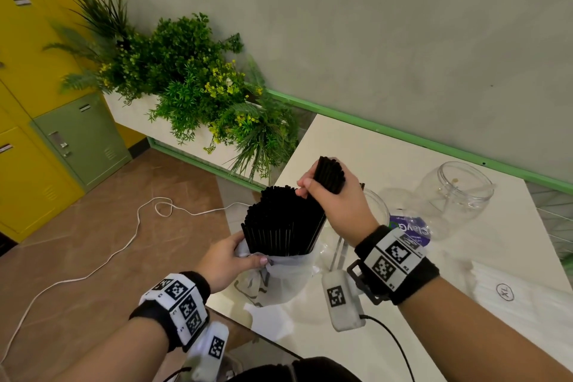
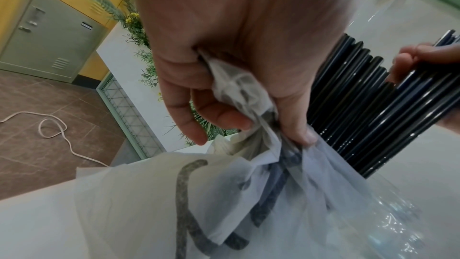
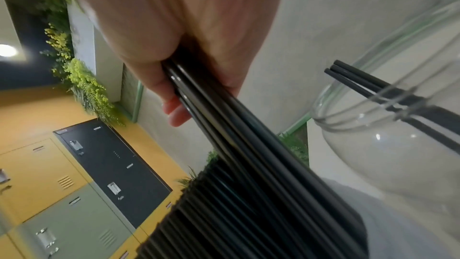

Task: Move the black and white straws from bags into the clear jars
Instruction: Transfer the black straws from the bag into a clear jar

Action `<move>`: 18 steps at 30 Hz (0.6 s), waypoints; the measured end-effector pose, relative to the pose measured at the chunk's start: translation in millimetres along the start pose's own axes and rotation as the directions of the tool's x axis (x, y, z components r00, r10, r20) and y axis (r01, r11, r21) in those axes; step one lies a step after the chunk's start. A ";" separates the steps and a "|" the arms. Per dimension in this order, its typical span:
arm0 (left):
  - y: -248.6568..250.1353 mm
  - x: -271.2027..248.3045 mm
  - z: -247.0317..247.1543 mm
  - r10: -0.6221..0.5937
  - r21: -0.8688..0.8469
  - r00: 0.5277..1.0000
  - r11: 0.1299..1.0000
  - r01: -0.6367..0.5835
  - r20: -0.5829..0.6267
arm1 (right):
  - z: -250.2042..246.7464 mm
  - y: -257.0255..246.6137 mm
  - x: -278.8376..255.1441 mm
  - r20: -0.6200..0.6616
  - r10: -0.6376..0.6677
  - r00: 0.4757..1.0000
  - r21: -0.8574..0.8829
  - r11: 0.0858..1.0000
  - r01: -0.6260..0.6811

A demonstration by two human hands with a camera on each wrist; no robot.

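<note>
The left hand [image 1: 224, 260], at lower centre of the head view, pinches the bunched white bag [image 1: 279, 276] holding upright black straws [image 1: 280, 222]. Right of it, the right hand [image 1: 336, 206] grasps a raised straw bundle [image 1: 330, 174]. Two clear jars [image 1: 454, 195] stand at centre right; the nearer jar [image 3: 388, 145] holds 3 straws.

Circled "XL" mark on the white packet [image 1: 524, 295] at right; blue label [image 1: 410, 228] beneath the jars, lettering only partly legible.

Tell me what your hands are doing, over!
Left hand grips bag. Right hand holds bunch of black straws. Near jar has a few straws. Nothing blocking.
</note>
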State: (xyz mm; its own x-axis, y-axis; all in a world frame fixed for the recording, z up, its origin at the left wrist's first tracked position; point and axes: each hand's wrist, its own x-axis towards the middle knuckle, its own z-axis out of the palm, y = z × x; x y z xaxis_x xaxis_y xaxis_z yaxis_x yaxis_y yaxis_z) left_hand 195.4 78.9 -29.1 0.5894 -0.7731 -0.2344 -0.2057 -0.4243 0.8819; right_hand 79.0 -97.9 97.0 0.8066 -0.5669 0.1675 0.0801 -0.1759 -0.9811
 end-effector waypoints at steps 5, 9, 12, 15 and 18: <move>-2.5 -0.2 -2.3 -0.014 0.024 1.000 1.000 0.014 -0.001 | -10.5 -25.2 3.9 -0.117 -0.030 0.993 0.133 0.990 0.046; -2.5 -0.5 -2.7 -0.023 0.020 1.000 1.000 0.023 -0.001 | -30.6 -36.0 13.1 -0.161 -0.012 0.987 0.202 0.978 0.045; -1.7 -0.4 -3.8 -0.024 0.029 1.000 0.999 0.024 0.002 | -56.3 -48.6 18.4 -0.247 -0.001 0.969 0.276 0.958 0.072; 0.6 -1.0 -5.2 -0.029 0.037 1.000 0.999 0.029 0.009 | -86.2 -55.5 22.2 -0.370 -0.052 0.928 0.238 0.960 0.149; 2.2 -1.6 -4.8 -0.033 0.031 0.999 0.999 0.032 0.020 | -95.5 -34.6 24.0 -0.422 -0.070 0.904 0.137 0.981 0.140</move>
State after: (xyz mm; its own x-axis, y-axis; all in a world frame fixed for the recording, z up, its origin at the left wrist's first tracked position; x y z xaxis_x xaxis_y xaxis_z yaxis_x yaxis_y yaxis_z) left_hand 197.7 81.4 -24.8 0.5800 -0.7680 -0.2716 -0.2107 -0.4635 0.8607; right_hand 39.7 -182.4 144.1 0.4762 -0.8398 0.2607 0.2717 -0.1415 -0.9519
